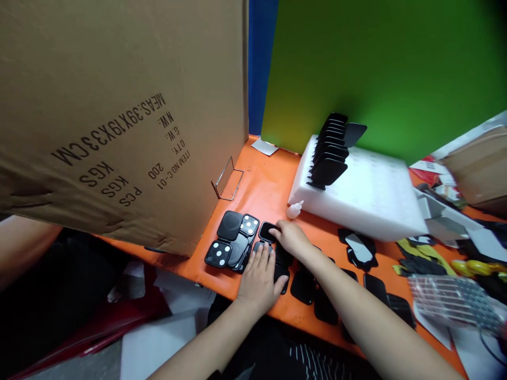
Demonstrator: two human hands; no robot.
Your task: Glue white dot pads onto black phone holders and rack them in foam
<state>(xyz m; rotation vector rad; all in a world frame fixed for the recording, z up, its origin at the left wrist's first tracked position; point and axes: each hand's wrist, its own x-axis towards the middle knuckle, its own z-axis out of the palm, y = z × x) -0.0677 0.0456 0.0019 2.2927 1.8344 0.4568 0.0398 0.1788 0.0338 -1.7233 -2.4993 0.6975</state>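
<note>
Working at the orange table (269,177), the person faces 12 o'clock; all clock positions below are read from the two hands. Left hand (257,279): palm down, fingers extended, thumb spread to one side, closed around nothing. Its fingertips lie on a partly covered dark piece, and its thumb lies at the edge of another black piece.

Right hand (287,236): fingers bent, fingertips at the right edge of a rounded black tile (268,232), which lies on the table just beyond the left fingertips, toward 12 o'clock. From where I stand I cannot tell whether the fingers pinch this tile or merely touch it.

Adjacent, at 9 to 10 o'clock: a cluster of overlapping tiles, including a near dotted tile (218,253), a far dotted tile (250,224) and a plain black tile (229,225). At 4 to 5 o'clock, further black pieces (303,288) lie beside the right forearm.

At 1 o'clock, a small white bottle (293,210) is located near a white foam block (376,192). The block extends toward 2 o'clock and carries a row of tilted black plates (329,171). A wire stand (229,198) is at 11 o'clock, beside a large cardboard box (130,68).
</note>
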